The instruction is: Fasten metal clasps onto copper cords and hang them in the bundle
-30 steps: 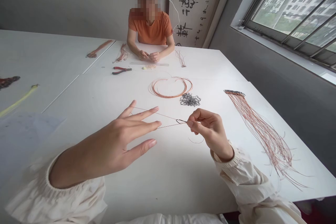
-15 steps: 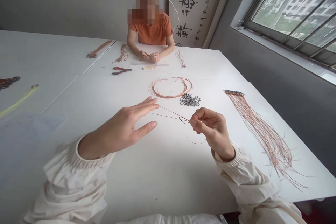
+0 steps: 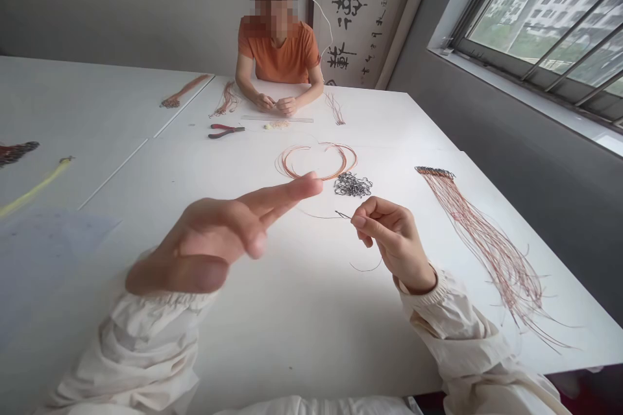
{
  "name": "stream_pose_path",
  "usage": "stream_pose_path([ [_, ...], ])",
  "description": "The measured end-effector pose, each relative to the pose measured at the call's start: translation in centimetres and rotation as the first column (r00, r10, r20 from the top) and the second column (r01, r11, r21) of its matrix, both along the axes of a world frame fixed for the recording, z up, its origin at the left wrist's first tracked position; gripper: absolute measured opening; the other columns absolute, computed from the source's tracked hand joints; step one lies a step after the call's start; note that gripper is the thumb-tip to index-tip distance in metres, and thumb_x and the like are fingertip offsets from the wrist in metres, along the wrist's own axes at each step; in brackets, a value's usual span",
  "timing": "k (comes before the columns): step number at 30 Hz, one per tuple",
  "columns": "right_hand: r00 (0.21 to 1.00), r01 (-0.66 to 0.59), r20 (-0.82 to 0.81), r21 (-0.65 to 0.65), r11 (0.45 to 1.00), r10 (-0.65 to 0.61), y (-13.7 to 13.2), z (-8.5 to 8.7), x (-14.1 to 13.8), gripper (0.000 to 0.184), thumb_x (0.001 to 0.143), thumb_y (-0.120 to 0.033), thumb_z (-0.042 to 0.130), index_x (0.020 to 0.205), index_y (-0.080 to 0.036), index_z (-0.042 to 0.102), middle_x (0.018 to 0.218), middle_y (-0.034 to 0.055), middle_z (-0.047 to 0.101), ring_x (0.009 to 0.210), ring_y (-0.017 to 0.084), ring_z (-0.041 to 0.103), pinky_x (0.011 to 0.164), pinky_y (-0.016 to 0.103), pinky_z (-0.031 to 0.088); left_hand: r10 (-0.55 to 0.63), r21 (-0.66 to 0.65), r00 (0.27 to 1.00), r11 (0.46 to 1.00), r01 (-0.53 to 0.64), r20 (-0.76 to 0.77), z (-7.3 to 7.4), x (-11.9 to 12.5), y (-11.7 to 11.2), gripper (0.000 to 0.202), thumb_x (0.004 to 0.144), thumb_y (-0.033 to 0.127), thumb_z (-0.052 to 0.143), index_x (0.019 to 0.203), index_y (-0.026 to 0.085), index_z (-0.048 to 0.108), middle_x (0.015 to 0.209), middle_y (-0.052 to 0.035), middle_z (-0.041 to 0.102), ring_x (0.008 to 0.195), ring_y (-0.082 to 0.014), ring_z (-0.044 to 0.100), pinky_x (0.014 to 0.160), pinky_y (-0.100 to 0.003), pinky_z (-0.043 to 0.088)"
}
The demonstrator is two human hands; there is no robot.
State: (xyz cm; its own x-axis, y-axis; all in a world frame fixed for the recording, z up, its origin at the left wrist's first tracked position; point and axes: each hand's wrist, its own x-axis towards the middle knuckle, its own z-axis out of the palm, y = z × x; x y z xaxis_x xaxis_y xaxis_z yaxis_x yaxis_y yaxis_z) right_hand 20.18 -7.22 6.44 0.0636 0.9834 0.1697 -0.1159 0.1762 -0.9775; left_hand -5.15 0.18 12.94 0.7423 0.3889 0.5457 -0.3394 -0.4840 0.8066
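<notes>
My right hand [image 3: 392, 237] pinches a small dark fishhook [image 3: 343, 214] and its thin line between thumb and fingertips, above the white table. The thin copper-coloured line [image 3: 318, 216] runs left from the hook towards my left hand [image 3: 219, 233], and its far part is hidden behind the fingers. My left hand is turned palm up, two fingers stretched out and the thumb apart; I see nothing gripped in it. A loose line end [image 3: 365, 270] curves below my right hand. Just beyond lie a pile of dark hooks [image 3: 353, 185] and a coil of copper-coloured line [image 3: 348, 155].
On the right lies a bundle of hooked lines [image 3: 479, 240]. Across the white table [image 3: 292, 337] a person in an orange shirt [image 3: 280, 55] works with both hands. Pliers [image 3: 226, 130], a clear ruler [image 3: 277, 119] and a yellow strip [image 3: 36, 188] lie farther off.
My left hand has rolled from palm down to palm up, its fingers swinging right. The two taut strands between the hands have given way to one slack strand. My right hand keeps its pinch.
</notes>
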Motion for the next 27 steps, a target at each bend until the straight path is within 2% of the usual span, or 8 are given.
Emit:
stream_pose_path([
  [3,1.000,0.015,-0.012,0.003,1.000,-0.015,0.0,0.0,0.1,0.014,0.083,-0.027,0.069,0.075,-0.017,0.064,0.060,-0.0011,0.054,0.054,0.009,0.046,0.048,0.023,0.036,0.003,-0.084,0.999,0.996,0.001,0.047,0.1,-0.2,0.5,0.023,0.081,0.039,0.062,0.100,0.030,0.071,0.137,-0.0005,0.055,0.139,-0.0349,0.031,0.117,-0.054,0.024],
  [5,1.000,0.011,-0.017,0.009,1.000,-0.011,0.0,0.0,0.1,0.014,0.083,-0.027,0.070,0.075,-0.017,0.064,0.060,-0.0011,0.054,0.053,0.009,0.046,0.047,0.023,0.035,0.193,-0.131,0.979,0.974,-0.183,0.062,0.0,0.2,0.3,0.029,0.083,0.029,0.064,0.111,0.026,0.069,0.135,-0.0050,0.057,0.136,-0.0347,0.037,0.116,-0.053,0.026],
  [7,1.000,-0.010,-0.020,0.009,1.000,0.010,0.0,0.1,0.1,0.014,0.083,-0.027,0.070,0.076,-0.017,0.064,0.060,-0.0013,0.054,0.052,0.009,0.045,0.046,0.022,0.035,0.274,-0.184,0.962,0.945,-0.271,-0.007,-0.4,1.0,-0.3,0.039,0.083,0.021,0.065,0.122,0.021,0.064,0.134,-0.0098,0.057,0.129,-0.0343,0.047,0.111,-0.053,0.035],
  [12,0.995,-0.100,-0.003,-0.011,0.995,0.100,0.0,0.0,-0.5,0.016,0.084,-0.029,0.070,0.077,-0.016,0.063,0.061,-0.0013,0.056,0.050,0.008,0.046,0.046,0.022,0.036,0.126,-0.397,0.950,0.886,-0.238,-0.287,-2.9,4.1,-2.1,0.055,0.083,0.026,0.071,0.134,0.020,0.052,0.125,-0.0133,0.062,0.103,-0.0264,0.065,0.089,-0.040,0.053],
  [14,0.990,-0.143,0.005,-0.030,0.989,0.143,0.0,0.0,-0.6,0.017,0.084,-0.029,0.070,0.077,-0.016,0.063,0.063,-0.0007,0.058,0.050,0.008,0.046,0.046,0.022,0.037,0.140,-0.426,0.937,0.862,-0.275,-0.321,-4.0,5.1,-2.7,0.050,0.084,0.030,0.070,0.131,0.020,0.055,0.113,-0.0110,0.067,0.082,-0.0190,0.068,0.073,-0.032,0.056],
  [18,0.982,-0.186,0.018,-0.063,0.980,0.188,0.1,0.1,-0.5,0.017,0.085,-0.031,0.069,0.079,-0.015,0.064,0.065,0.0003,0.059,0.052,0.008,0.048,0.046,0.022,0.037,0.273,-0.346,0.901,0.854,-0.388,-0.336,-4.8,5.7,-2.8,0.022,0.090,0.032,0.063,0.104,0.018,0.072,0.084,-0.0051,0.071,0.053,-0.0081,0.052,0.050,-0.021,0.044],
  [23,0.984,-0.170,0.045,-0.075,0.982,0.174,0.3,0.2,-0.2,0.018,0.084,-0.032,0.070,0.079,-0.015,0.064,0.065,0.0005,0.059,0.052,0.008,0.047,0.046,0.022,0.038,0.265,-0.363,0.914,0.855,-0.370,-0.306,-4.3,5.3,-1.8,0.018,0.089,0.029,0.064,0.092,0.017,0.076,0.074,-0.0045,0.069,0.063,-0.0112,0.054,0.058,-0.023,0.043],
  [27,0.978,-0.185,0.076,-0.095,0.978,0.192,0.5,0.3,0.2,0.019,0.084,-0.033,0.069,0.079,-0.015,0.064,0.066,0.0005,0.059,0.052,0.008,0.047,0.047,0.022,0.039,0.188,-0.496,0.919,0.795,-0.349,-0.347,-4.3,5.0,-1.0,0.025,0.089,0.034,0.060,0.096,0.016,0.075,0.077,-0.0066,0.067,0.066,-0.0127,0.051,0.060,-0.026,0.041],
])
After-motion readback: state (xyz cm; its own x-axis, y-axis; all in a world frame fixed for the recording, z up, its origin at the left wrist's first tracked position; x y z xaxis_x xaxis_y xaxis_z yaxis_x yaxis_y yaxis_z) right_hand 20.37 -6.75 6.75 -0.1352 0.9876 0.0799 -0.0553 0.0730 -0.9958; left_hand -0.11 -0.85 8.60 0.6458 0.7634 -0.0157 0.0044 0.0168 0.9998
